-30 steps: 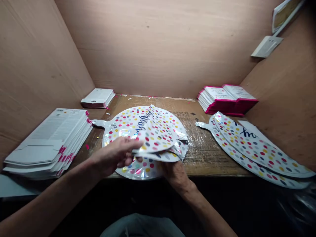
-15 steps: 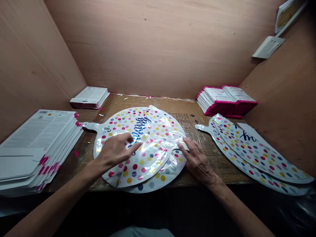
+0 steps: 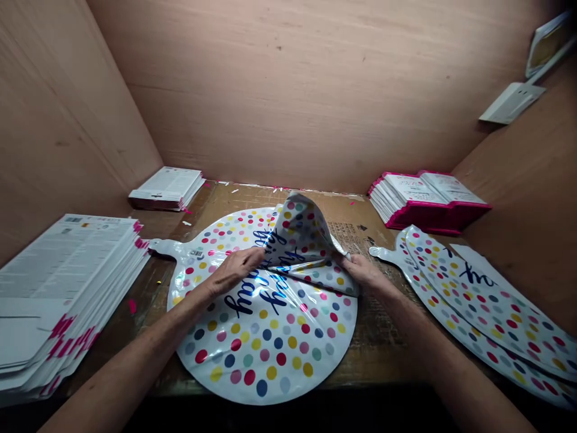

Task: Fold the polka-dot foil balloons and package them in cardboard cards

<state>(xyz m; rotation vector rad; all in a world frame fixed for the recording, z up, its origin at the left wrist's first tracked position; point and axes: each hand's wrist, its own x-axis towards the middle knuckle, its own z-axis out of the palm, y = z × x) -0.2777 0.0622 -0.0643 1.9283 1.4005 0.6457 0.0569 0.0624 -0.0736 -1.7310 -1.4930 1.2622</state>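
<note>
Flat on the table lies a round white foil balloon with coloured dots and blue lettering, its neck pointing left. Over it is a top foil balloon, its far part raised and folded up in a peak. My left hand is closed on the foil near the middle, fingertips pressed together at the lettering. At the right edge my right hand pinches the top balloon, with some fingers hidden behind the foil.
More dotted foil balloons lie at the right. Pink-edged card packs stand at the back right. White printed cards are stacked at the left and back left. Wooden panels enclose the table.
Both hands have closed on the foil. The top balloon's far part has been lifted and folded up, and more of the dotted surface and lettering shows. The view has shifted slightly.
</note>
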